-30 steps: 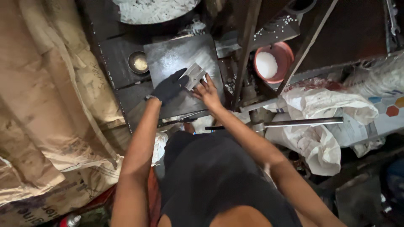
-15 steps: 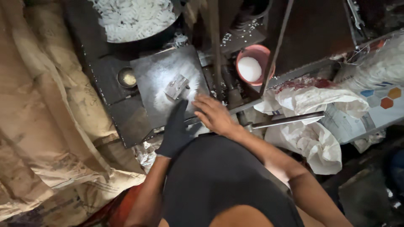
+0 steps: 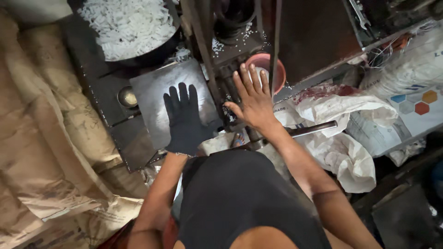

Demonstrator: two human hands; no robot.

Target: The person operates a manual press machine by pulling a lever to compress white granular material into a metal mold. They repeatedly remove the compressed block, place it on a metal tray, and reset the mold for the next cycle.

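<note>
My left hand (image 3: 184, 120) wears a black glove and lies flat, fingers spread, over a dusty grey metal plate (image 3: 152, 99). My right hand (image 3: 251, 99) is bare and open, fingers spread, hovering over the dark machine frame (image 3: 217, 78) and the rim of a pink bowl (image 3: 272, 64). Neither hand holds anything. The small metal piece seen earlier on the plate is out of sight.
A black pan (image 3: 127, 30) full of white pieces sits at the top left. A small round tin (image 3: 127, 97) lies left of the plate. Brown sacks (image 3: 41, 138) fill the left side. White bags (image 3: 341, 138) and a metal bar (image 3: 314, 129) lie at the right.
Both hands left the small metal piece, drew back toward me, then reached forward again with fingers spread. The view shifted and the piece is no longer visible.
</note>
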